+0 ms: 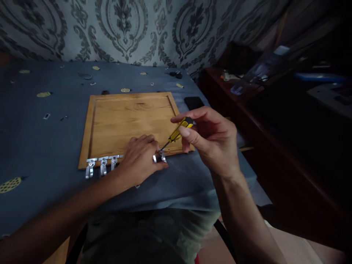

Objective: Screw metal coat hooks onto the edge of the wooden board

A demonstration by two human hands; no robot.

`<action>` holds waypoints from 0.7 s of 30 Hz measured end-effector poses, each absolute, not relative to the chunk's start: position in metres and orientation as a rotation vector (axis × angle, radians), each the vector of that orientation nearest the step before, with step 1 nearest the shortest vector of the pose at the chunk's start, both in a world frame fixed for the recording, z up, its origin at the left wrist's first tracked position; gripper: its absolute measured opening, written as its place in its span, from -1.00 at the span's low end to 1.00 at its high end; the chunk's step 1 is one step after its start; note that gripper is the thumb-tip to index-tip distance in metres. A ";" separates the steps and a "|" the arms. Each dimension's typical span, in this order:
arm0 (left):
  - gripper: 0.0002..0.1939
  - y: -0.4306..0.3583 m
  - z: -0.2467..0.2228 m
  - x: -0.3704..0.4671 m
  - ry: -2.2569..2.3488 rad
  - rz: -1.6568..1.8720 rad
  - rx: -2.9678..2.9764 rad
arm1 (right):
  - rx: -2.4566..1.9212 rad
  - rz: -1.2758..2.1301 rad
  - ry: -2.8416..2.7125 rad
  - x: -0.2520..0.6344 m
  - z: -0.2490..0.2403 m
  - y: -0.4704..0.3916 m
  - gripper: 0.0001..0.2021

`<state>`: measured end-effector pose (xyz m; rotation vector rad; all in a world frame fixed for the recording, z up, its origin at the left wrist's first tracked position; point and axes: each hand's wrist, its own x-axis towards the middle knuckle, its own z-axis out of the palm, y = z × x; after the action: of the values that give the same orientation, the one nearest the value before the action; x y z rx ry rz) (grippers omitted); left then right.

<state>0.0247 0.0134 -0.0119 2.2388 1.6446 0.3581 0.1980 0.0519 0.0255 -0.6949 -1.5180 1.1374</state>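
A framed wooden panel (132,121) lies flat on the blue cloth. My left hand (141,157) rests over its near edge, with fingers on the wood and thumb below, steadying a silver metal hinge (162,157) between them. In my right hand (211,135), thumb and fingers pinch the yellow and black handle of a small screwdriver (177,132). Its shaft slants down to the left, and the tip meets the hinge, though the exact contact is too small to make out. More hinges (103,165) line the near edge left of my left hand, which partly covers the row.
A black flat object (194,103) lies beside the panel's right side. Keys or a similar dark item (176,74) sit at the back. To the right stands a dark wooden cabinet (264,135) with a clear plastic bottle (258,71) on it. A patterned curtain (123,29) hangs behind.
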 end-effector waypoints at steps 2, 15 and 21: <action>-0.62 0.013 -0.011 0.025 1.651 0.343 2.236 | -0.681 1.154 -1.485 0.196 0.025 0.053 -0.80; -0.63 0.014 -0.004 0.027 1.658 0.268 2.208 | -0.746 1.096 -1.581 0.201 0.022 0.052 -0.84; -0.60 0.013 -0.006 0.027 1.663 0.265 2.223 | -0.713 1.146 -1.521 0.196 0.024 0.055 -0.72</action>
<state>0.0265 0.0134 -0.0061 2.2234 1.6631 0.2646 0.1960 0.0546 0.0236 -0.7129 -1.5207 1.1457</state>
